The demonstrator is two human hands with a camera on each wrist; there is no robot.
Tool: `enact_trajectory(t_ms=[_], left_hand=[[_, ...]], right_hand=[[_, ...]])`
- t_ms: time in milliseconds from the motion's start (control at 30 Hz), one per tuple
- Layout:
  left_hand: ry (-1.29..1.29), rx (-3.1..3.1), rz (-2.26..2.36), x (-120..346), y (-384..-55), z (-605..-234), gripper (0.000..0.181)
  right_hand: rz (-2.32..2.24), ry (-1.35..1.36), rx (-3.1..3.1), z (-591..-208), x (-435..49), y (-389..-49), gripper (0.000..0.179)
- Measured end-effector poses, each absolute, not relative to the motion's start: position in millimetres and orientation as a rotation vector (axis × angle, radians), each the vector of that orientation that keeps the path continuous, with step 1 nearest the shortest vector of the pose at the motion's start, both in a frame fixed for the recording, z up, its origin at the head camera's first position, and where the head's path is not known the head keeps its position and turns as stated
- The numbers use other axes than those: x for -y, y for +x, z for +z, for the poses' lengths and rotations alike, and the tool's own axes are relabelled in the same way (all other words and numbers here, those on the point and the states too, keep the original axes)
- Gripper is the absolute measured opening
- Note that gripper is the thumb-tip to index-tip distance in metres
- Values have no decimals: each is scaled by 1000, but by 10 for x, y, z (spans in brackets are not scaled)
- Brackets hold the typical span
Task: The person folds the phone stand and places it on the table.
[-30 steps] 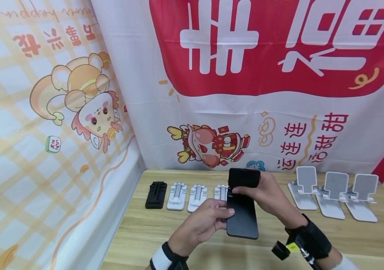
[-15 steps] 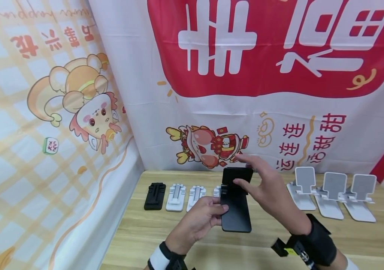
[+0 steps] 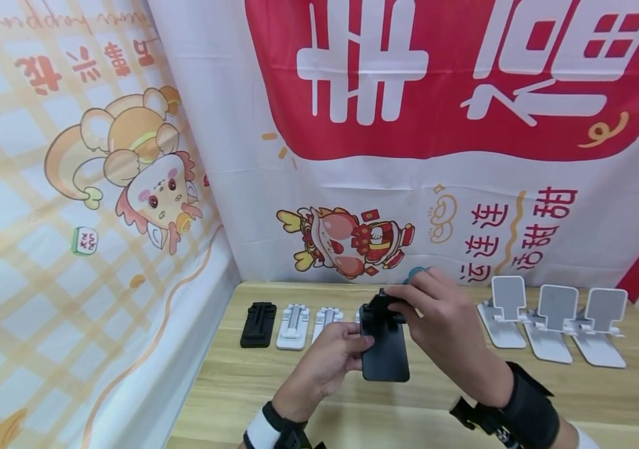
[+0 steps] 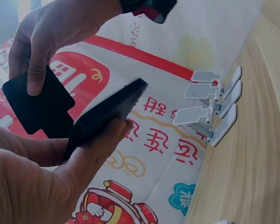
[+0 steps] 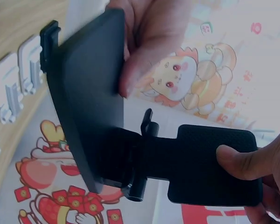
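Observation:
A black folding phone stand [image 3: 384, 352] is held up over the table between both hands. My left hand [image 3: 333, 352] grips the edge of its base, thumb on the near face. My right hand [image 3: 445, 318] pinches the upper plate [image 5: 214, 163], thumb on one face and fingers behind. In the right wrist view the plate stands out at an angle from the base [image 5: 91, 93], joined by a hinge [image 5: 140, 163]. The left wrist view shows the same plate [image 4: 39, 100] under the right thumb, with the base seen nearly edge-on.
On the wooden table [image 3: 229, 399], a folded black stand [image 3: 259, 325] lies at the left beside several folded white stands [image 3: 293, 327], one partly hidden behind the hands. At the right are 3 unfolded white stands [image 3: 556, 324]. A printed cloth [image 3: 353, 181] hangs behind the table.
The right hand has let go of the plate, shifted its hold and pinched it again. The plate has tilted relative to the base, and the stand has moved slightly left.

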State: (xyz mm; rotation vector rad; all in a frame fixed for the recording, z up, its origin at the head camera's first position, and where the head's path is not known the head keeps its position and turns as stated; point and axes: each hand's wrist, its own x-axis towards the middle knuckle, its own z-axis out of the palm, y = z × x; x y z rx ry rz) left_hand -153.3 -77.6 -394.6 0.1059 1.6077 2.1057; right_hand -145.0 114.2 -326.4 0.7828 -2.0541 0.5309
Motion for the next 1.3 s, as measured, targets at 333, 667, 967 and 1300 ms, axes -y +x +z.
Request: enact_trajectory(t_ms=[333,667,967,1300], left_hand=[[69,-1630,2151,852,-1593,-3886,35],[119,-1674,2197,921,-1618,-3740,38],[145,-1665,2230,975,-1587,-3703,39],[137,-1688,2169,971,-1539,-3662,39]], right_hand=[[476,959,1962,-3579,-983,-1360,12],[428,994,1971,-3777,-884,-1312,23],[1489,540,2488,-3651,-1030,-1440,43],[2637,185,2477,-3583,-1163,-1622,57]])
